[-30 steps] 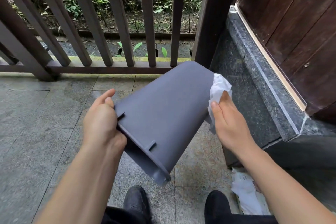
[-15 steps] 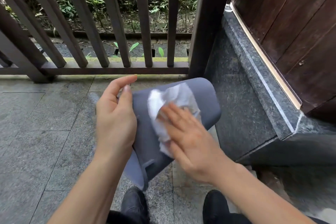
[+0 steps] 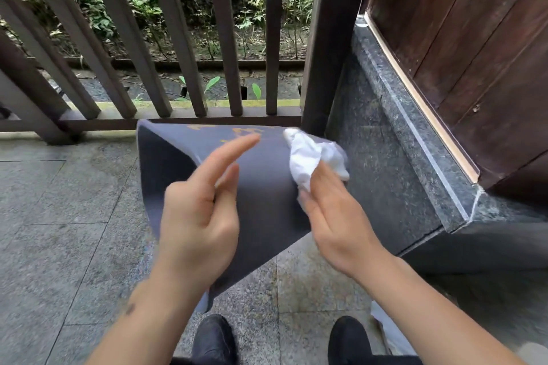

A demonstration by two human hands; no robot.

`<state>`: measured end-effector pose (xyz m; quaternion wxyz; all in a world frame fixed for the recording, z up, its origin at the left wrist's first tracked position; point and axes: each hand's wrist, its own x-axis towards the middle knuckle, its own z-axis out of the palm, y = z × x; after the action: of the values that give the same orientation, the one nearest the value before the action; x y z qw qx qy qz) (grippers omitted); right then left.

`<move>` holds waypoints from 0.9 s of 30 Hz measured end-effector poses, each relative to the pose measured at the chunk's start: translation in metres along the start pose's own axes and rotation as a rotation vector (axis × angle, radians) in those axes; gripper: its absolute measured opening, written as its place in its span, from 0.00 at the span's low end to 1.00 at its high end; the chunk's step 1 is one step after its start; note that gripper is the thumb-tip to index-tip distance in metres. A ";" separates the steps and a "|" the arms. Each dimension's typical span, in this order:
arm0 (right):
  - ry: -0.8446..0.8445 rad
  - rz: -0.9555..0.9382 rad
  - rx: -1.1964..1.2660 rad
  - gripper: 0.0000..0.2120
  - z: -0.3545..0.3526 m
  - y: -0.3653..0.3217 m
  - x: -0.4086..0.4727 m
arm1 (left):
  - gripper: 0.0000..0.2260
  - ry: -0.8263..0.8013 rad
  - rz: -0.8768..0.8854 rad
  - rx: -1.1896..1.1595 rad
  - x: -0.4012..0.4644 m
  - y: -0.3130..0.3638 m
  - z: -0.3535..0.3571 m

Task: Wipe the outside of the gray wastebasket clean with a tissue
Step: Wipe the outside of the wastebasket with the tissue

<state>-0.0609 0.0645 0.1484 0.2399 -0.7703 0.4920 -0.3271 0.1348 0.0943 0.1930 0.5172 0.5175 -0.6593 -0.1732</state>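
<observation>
The gray wastebasket (image 3: 267, 187) is up off the floor, lying on its side between the two hands, in front of the brown railing (image 3: 178, 38) and next to the dark stone ledge (image 3: 400, 142). The left hand (image 3: 201, 210) rests on the basket with its fingers straight and loose, not wrapped around anything. The right hand (image 3: 335, 216) presses a scrunched white tissue (image 3: 311, 157) against the far right side of the basket. Two black shoes (image 3: 213, 338) stand on the stone floor (image 3: 74, 231) below.

Yellowish marks on wastebasket (image 3: 267, 192) too blurred to read
</observation>
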 end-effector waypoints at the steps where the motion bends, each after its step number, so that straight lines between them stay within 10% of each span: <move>1: 0.001 -0.073 0.001 0.12 0.001 -0.010 -0.001 | 0.19 -0.050 0.041 0.042 -0.002 0.002 0.000; 11: -0.186 -0.219 -0.180 0.46 0.013 -0.029 -0.006 | 0.27 -0.078 -0.134 -0.044 -0.002 -0.014 0.022; 20: -0.238 -0.112 -0.091 0.41 0.025 -0.016 -0.007 | 0.41 0.008 -0.839 -0.437 0.011 -0.026 0.038; 27: -0.381 -0.152 -0.038 0.41 0.020 -0.024 -0.011 | 0.34 -0.004 -1.268 -0.690 0.020 -0.042 0.043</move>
<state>-0.0348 0.0856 0.1486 0.2887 -0.8576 0.3841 -0.1836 0.1199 0.0466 0.1536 0.4501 0.6073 -0.1407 -0.6393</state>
